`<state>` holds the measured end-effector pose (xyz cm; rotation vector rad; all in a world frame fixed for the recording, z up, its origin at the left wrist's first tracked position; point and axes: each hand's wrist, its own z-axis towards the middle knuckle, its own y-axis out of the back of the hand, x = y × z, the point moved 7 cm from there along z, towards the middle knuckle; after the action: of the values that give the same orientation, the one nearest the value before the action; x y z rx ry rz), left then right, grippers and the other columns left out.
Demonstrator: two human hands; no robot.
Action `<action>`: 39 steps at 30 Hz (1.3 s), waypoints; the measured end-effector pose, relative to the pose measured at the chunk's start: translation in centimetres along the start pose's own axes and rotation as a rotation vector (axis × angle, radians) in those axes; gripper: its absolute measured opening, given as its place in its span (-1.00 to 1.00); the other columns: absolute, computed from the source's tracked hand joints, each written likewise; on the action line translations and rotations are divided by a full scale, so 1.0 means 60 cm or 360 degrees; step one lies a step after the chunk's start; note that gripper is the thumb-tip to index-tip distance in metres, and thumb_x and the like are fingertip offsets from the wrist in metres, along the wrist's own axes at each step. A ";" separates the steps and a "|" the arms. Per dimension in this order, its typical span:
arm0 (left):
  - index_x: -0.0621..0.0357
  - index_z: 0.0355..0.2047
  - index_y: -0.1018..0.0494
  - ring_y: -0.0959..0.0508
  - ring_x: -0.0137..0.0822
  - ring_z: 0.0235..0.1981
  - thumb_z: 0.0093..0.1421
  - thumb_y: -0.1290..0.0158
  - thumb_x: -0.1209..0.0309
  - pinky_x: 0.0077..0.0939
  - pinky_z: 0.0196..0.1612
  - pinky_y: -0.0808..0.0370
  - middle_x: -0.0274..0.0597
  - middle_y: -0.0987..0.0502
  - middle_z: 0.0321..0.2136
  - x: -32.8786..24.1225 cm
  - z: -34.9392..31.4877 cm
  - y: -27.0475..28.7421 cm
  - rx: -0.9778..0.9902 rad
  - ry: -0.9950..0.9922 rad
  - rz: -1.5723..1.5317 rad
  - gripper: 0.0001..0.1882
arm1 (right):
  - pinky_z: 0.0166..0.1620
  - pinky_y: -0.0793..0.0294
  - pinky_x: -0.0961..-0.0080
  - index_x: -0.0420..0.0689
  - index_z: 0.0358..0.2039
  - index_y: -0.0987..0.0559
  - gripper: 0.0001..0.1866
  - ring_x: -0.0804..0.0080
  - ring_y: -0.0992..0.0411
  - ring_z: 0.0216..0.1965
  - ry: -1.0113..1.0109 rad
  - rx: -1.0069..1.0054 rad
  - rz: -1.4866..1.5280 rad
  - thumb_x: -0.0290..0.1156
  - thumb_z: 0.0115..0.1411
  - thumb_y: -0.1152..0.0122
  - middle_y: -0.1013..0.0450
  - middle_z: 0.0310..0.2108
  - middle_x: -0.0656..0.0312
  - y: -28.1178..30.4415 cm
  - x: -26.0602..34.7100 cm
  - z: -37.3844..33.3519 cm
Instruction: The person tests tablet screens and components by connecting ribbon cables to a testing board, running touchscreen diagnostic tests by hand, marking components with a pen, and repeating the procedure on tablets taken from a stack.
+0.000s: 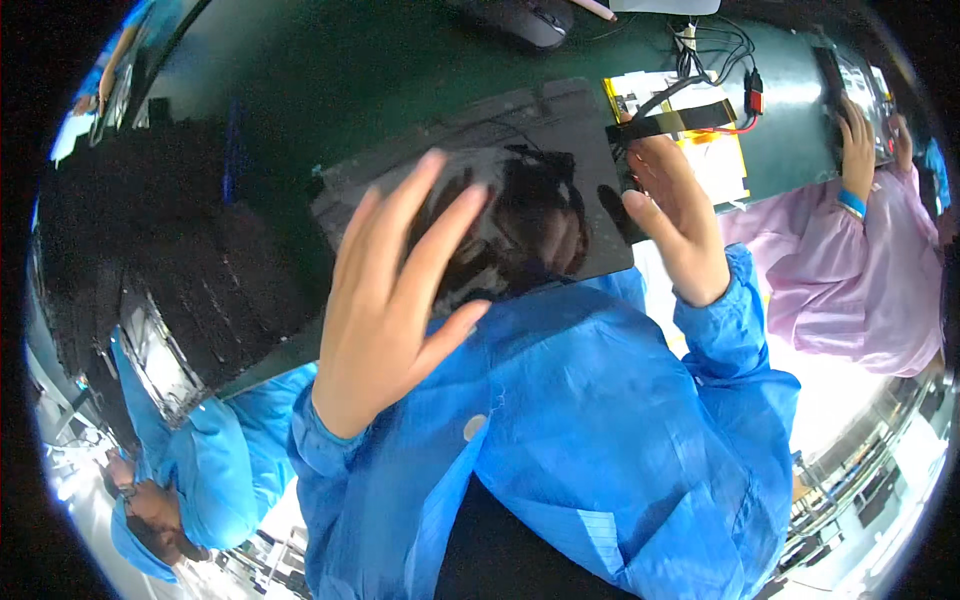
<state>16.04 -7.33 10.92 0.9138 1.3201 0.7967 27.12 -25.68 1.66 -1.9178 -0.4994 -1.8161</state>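
A glossy black flat panel [590, 170] lies on the dark green table in front of me, with reflections across its face. My left hand [385, 285] is over the panel's left part, fingers spread and nothing in them; whether they touch the surface I cannot tell. Beside the panel's right edge is my right hand [685, 220], its thumb apart from the bent fingers. A black strip [680, 120] and a dark cable cross by its fingertips, hiding some of them. Just beyond lies a flat white pack with yellow edges [720, 165], with a red wire running over it.
Many black panels [160, 220] are laid at the left. A black mouse [530, 22] and a tangle of black cables [715, 45] lie at the far side. A co-worker's hands [858, 150] handle a dark device at the right; another person [215, 475] sits at the lower left.
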 end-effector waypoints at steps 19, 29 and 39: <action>0.00 -0.12 -0.41 -0.39 -0.03 0.00 0.03 -0.09 0.36 -0.24 0.04 -0.35 -0.14 -0.33 0.05 0.005 0.177 -0.103 -0.0258 -0.0056 0.0072 -0.65 | -0.45 -0.39 0.68 -0.25 -0.41 -0.53 -0.92 0.58 -0.44 -0.52 0.0223 -0.0544 -0.0924 -0.60 0.02 -0.21 -0.49 -0.51 0.18 0.069 0.065 0.064; 0.06 -0.25 -0.47 -0.33 -0.15 0.06 0.03 -0.08 0.30 0.06 0.26 0.12 -0.25 -0.51 -0.24 -0.071 0.222 -0.135 -0.0162 -0.0149 -0.0382 -0.74 | -0.12 -0.42 0.58 -0.29 0.06 -0.30 -0.56 0.47 -0.42 -0.20 0.0106 -0.0322 -0.0305 -0.65 0.13 -0.02 -0.42 -0.22 0.08 0.074 0.035 0.031; 0.04 -0.58 -0.47 -0.34 -0.13 0.04 -0.05 -0.13 0.36 0.15 0.20 0.09 -0.30 -0.46 -0.25 -0.012 0.216 -0.132 -0.0352 0.0090 -0.0087 -0.92 | -0.37 -0.33 0.62 -0.27 -0.03 -0.38 -0.46 0.46 -0.31 -0.43 0.0496 -0.0505 -0.1012 -0.69 -0.13 -0.15 -0.36 -0.32 0.11 0.099 0.032 0.031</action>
<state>28.68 -12.75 4.43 0.6820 1.2719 0.9116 32.03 -29.69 3.05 -1.7251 -0.8163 -2.6849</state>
